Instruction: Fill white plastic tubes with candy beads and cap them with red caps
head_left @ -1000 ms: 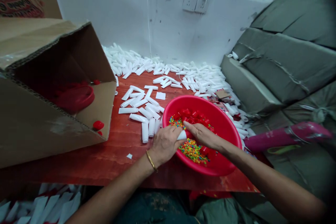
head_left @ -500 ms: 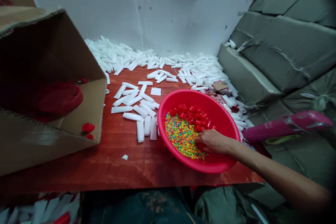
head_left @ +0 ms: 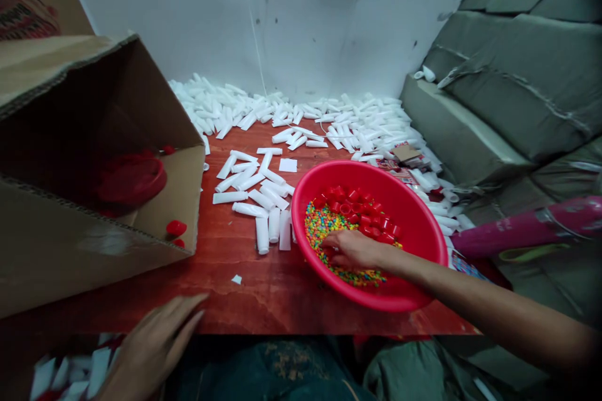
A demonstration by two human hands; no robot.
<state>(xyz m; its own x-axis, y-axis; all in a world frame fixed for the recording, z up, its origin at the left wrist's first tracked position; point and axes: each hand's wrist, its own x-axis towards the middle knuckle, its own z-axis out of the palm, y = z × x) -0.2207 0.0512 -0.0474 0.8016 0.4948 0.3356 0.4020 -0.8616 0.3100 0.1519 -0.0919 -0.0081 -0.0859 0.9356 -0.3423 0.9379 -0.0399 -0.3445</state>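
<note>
2 hands: left hand point(head_left: 153, 343), right hand point(head_left: 353, 249). 1 red basin point(head_left: 426, 244), table point(head_left: 263, 307) front edge. 1 open carton point(head_left: 75, 244), left edge. White tubes point(head_left: 348, 131), dozens. Red caps point(head_left: 364, 220), ten-plus, overlapping. Pellets point(head_left: 324, 223), uncountable.

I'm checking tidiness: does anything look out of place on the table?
A small angular white scrap lies alone near the front of the reddish wooden table, odd because it sits apart from the white plastic tubes.
</note>
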